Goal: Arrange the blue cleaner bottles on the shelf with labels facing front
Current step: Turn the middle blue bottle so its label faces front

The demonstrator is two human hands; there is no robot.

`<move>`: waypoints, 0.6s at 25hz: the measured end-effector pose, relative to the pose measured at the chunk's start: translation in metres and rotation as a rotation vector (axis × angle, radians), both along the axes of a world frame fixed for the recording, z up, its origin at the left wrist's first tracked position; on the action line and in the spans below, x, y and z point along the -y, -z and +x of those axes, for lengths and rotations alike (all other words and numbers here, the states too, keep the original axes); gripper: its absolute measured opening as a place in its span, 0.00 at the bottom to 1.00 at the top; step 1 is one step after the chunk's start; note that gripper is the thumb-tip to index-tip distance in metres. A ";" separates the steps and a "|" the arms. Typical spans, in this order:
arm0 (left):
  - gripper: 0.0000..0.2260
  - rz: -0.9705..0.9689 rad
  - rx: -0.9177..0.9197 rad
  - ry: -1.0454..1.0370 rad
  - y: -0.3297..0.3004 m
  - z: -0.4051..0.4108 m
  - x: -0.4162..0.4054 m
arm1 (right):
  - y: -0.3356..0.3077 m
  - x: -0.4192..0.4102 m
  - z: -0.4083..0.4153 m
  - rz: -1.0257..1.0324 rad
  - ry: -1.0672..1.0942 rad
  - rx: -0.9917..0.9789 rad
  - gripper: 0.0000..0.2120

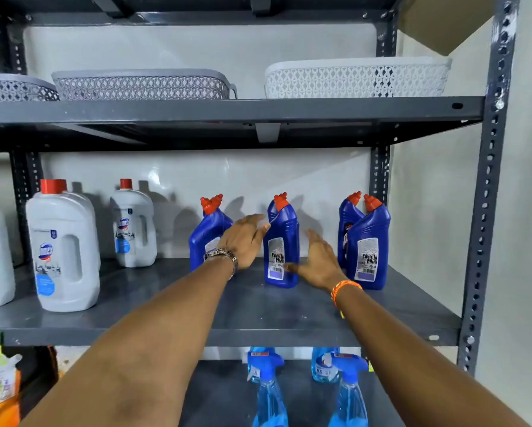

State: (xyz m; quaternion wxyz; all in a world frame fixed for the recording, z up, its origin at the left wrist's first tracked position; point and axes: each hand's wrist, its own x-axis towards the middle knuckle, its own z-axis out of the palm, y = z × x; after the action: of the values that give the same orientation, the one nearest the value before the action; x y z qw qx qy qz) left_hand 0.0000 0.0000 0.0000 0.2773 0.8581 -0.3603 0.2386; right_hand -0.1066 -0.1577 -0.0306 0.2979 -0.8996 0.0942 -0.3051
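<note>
Several blue cleaner bottles with red angled caps stand on the grey middle shelf [197, 306]. The middle bottle [281, 241] shows its back label with a barcode. A left bottle [207, 232] stands partly behind my left hand [243, 238], which is open with its fingers spread; a fingertip is at the middle bottle's neck. My right hand [317, 257] is open just right of the middle bottle, thumb near its base. At the right stand two more: a front bottle [369, 241] with its back label showing and one behind it [349, 217].
White jugs with red caps [64, 248] [133, 226] stand on the left of the same shelf. Lattice baskets [141, 84] [357, 77] sit on the shelf above. Blue spray bottles [269, 389] [349, 392] stand on the shelf below. A grey upright [486, 211] bounds the right side.
</note>
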 end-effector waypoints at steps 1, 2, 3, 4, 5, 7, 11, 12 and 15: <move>0.27 -0.005 -0.072 0.039 0.002 0.005 0.006 | 0.006 0.002 0.007 0.037 -0.032 -0.031 0.36; 0.27 -0.003 -0.151 0.077 0.002 0.009 0.009 | 0.009 0.005 0.014 0.088 -0.057 -0.066 0.34; 0.27 -0.023 -0.237 0.113 0.004 0.017 0.014 | 0.017 0.011 0.026 0.146 -0.077 -0.095 0.32; 0.26 -0.052 -0.334 0.148 0.005 0.020 0.017 | 0.024 0.012 0.034 0.180 -0.081 -0.111 0.30; 0.26 -0.125 -0.423 0.188 0.005 0.026 0.022 | 0.029 0.019 0.045 0.231 -0.085 -0.097 0.27; 0.25 -0.214 -0.510 0.235 0.004 0.034 0.028 | 0.033 0.030 0.060 0.320 -0.097 -0.057 0.22; 0.19 -0.216 -0.475 0.239 -0.001 0.036 0.028 | 0.036 0.035 0.068 0.370 -0.197 -0.123 0.18; 0.19 -0.219 -0.472 0.248 -0.005 0.038 0.026 | 0.032 0.034 0.065 0.378 -0.223 -0.123 0.17; 0.19 -0.325 -0.403 0.254 -0.019 0.036 0.021 | 0.014 0.028 0.055 0.606 -0.343 -0.029 0.15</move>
State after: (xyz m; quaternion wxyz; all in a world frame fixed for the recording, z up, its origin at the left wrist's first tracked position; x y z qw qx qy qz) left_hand 0.0357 -0.0208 0.0190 0.5048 0.7806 -0.3595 0.0812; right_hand -0.0519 -0.1853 -0.0450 0.5971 -0.7772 0.0322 -0.1961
